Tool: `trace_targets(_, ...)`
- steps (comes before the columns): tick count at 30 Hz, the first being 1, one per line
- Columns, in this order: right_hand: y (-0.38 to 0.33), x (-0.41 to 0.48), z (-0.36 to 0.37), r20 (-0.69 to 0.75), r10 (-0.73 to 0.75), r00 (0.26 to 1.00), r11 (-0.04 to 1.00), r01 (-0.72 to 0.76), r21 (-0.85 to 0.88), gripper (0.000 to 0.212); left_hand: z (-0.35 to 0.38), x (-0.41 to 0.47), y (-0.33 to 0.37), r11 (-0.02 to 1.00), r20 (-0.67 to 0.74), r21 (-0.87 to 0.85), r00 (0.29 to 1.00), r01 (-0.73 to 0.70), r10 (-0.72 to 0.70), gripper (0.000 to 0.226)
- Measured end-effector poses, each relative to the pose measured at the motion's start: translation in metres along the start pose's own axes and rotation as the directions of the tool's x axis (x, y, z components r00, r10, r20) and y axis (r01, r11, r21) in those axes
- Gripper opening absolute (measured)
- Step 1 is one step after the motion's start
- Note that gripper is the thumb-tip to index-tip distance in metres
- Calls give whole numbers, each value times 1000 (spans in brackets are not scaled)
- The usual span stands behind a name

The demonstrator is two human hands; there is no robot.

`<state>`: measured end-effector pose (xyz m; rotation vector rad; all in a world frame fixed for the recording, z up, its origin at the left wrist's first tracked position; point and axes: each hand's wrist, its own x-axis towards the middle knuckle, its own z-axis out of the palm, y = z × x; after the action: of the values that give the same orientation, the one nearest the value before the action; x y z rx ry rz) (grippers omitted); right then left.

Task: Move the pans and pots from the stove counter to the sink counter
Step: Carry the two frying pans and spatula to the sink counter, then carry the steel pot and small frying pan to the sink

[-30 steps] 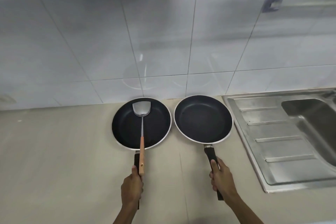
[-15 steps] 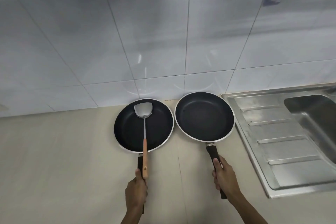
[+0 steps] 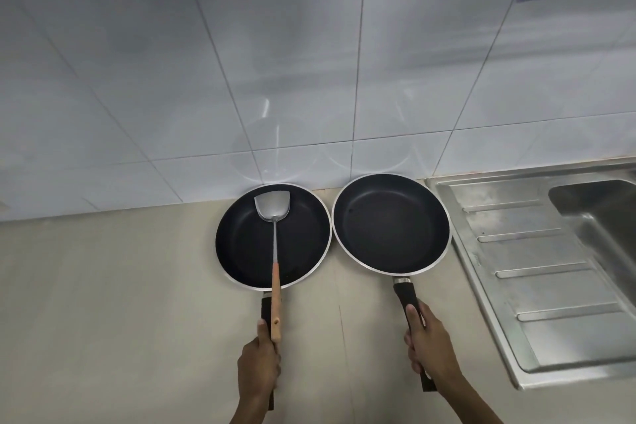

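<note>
The left hand [image 3: 258, 363] is closed around the black handle of the left pan [image 3: 273, 236]; a spatula [image 3: 274, 251] lies along that handle, its metal blade resting in the pan ahead of the grip. The right hand [image 3: 432, 342] is wrapped around the handle of the right pan [image 3: 390, 224]. Both pans are over the beige counter [image 3: 120, 303], rims nearly touching, with the steel sink drainboard [image 3: 537, 272] just right of the right-hand grip.

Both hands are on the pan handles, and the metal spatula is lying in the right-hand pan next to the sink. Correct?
Not quite. The head view shows the spatula lying in the left pan, not the right pan beside the sink. The left hand and right hand do grip the handles.
</note>
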<state>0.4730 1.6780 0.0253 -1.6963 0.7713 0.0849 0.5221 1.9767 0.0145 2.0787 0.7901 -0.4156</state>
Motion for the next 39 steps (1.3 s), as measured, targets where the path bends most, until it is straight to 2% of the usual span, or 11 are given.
trace_targets(7,-12,-2,-3,39,2,999,1000,-2,-14,26,-3,4,2,996,87,-78,994,-52,59,70)
trace_targets(13,-18,-3,0,16,35,999,998,-35,-46,26,-9,1,6,981,151,-187,986,-41,70,75)
trace_targets(17,-22,0,-2,35,52,998,993,-48,-111,32,-17,6,8,970,254,-241,964,-10,73,73)
trace_targets(21,-17,-16,-7,17,39,999,985,-36,-168,39,-21,-14,-15,967,216,-254,972,-35,92,73)
trace_targets(27,42,-84,-34,83,25,996,1000,-25,2,39,-18,-91,-76,951,72,-302,993,-71,97,69)
trace_targets(30,69,-118,-66,151,-33,988,998,39,-38,33,-2,-148,-95,969,28,-200,987,-148,156,70)
trace_targets(32,82,-138,-93,158,-151,976,967,179,-183,30,19,-191,-98,962,22,-48,963,-269,270,67)
trace_targets(34,96,-157,-130,157,-320,934,800,356,-484,30,51,-234,-94,873,62,217,899,-436,434,58)
trace_targets(36,113,-173,-167,174,-462,870,606,452,-655,34,88,-273,-83,668,157,436,781,-604,604,46)
trace_targets(38,133,-185,-214,187,-592,784,437,507,-743,39,133,-313,-68,362,289,533,566,-765,772,40)
trace_targets(39,141,-190,-239,178,-635,752,366,496,-788,42,156,-334,-58,234,340,542,465,-807,817,47)
